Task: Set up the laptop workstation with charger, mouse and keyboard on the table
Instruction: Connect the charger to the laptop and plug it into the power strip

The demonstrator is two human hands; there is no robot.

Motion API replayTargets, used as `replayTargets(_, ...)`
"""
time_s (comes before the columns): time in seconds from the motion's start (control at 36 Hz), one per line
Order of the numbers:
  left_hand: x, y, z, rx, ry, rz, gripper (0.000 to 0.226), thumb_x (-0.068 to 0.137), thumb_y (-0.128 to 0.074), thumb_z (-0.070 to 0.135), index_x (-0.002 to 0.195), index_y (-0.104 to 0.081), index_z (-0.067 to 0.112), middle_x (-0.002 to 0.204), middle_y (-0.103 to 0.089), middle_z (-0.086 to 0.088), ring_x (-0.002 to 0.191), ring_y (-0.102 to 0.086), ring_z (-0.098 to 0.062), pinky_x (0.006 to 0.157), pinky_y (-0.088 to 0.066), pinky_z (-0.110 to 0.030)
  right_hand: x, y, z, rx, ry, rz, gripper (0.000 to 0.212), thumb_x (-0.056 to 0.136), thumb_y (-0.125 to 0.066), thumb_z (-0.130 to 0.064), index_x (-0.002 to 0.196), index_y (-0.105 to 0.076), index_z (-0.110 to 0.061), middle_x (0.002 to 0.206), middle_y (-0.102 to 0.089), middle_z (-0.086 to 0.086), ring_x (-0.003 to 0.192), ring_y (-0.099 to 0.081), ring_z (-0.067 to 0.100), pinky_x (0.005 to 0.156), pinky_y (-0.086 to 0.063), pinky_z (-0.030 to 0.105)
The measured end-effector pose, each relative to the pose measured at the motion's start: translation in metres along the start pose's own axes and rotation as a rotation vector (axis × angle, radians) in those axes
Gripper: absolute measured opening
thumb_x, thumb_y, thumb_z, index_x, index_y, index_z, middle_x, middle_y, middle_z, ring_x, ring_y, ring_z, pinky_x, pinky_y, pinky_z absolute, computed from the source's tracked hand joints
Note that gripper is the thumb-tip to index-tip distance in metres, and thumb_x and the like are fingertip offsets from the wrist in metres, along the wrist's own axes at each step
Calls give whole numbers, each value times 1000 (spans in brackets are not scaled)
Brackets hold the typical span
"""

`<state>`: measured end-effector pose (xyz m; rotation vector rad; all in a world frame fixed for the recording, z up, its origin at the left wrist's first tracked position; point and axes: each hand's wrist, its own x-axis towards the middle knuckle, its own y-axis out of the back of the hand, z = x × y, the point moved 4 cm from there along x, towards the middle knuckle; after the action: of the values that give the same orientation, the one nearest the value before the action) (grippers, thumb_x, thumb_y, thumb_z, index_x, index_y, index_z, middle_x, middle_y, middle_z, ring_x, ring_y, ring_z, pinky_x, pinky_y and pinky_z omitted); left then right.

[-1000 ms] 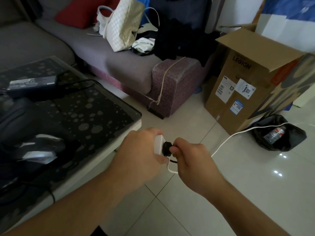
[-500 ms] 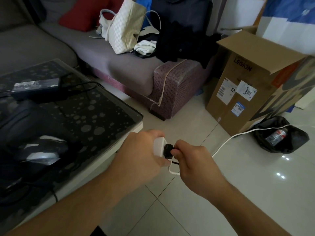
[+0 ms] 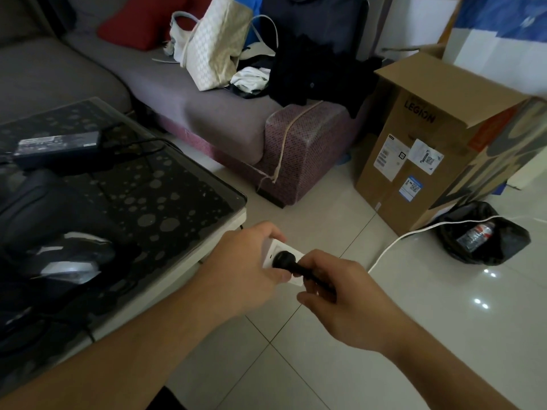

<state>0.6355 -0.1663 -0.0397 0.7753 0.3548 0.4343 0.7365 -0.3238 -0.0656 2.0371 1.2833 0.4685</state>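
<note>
1. Low in the centre of the frame: left hand (image 3: 245, 267) wrapped around a white socket block (image 3: 281, 255), held above the tiled floor (image 3: 444, 335).
2. Just right of it: right hand (image 3: 346, 303) clamped on a black plug (image 3: 284, 261), round head seated against the block's face, stem running back into the fist.
3. From the block toward the right edge: white cord (image 3: 414, 232), passing a black bag (image 3: 488, 241).
4. Upper left, on the dark spotted glass bench (image 3: 165, 196): black charger brick (image 3: 59, 145), flat, rectangular, pale label up, black cable trailing.
5. Left edge, lower: black and silver mouse (image 3: 71, 261), blurred.
6. Upper right: brown carton (image 3: 429, 149), flap open.
</note>
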Motion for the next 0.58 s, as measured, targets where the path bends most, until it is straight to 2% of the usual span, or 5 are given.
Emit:
replayTargets(0.06, 0, -1, 1, -11, 2, 8, 50, 82, -86, 33, 122, -56, 41, 112, -64, 15, 96, -66, -7, 79, -60, -22, 5, 3, -1, -11, -24, 37, 33, 91, -78, -31, 107, -52, -41, 95, -62, -16, 71, -59, 8, 64, -52, 26)
replayTargets(0.14, 0, -2, 2, -18, 0, 16, 53, 82, -87, 31, 126, -58, 39, 113, -63, 15, 96, -62, -4, 68, -45, -9, 11, 5, -5, -66, -42, 121, 36, 90, -80, -37, 106, -48, -41, 99, -58, -18, 68, -53, 6, 60, -44, 20)
replayTargets(0.28, 0, 2, 0, -77, 18, 32, 50, 81, -88, 30, 120, -59, 40, 92, -51, 26, 80, -52, 8, 60, -37, -7, 15, 2, -7, -208, -21, 142, 52, 86, -82, -41, 126, -50, -41, 118, -47, -23, 78, -50, -1, 67, -43, 18)
replayTargets(0.39, 3, 4, -4, -120, 38, 21, 48, 80, -88, 26, 112, -57, 43, 98, -58, 20, 84, -58, 4, 63, -44, -9, 15, 2, -3, -277, -50, 66, 65, 85, -84, -34, 135, -45, -46, 128, -45, -23, 97, -58, 7, 82, -57, 27)
replayTargets(0.58, 1, 4, -6, -116, 54, 11, 48, 79, -89, 29, 117, -61, 41, 107, -63, 17, 91, -62, 0, 68, -50, -12, 16, 19, 16, -493, -58, 28, 72, 90, -77, -35, 151, -38, -40, 137, -50, -17, 115, -60, 11, 95, -56, 31)
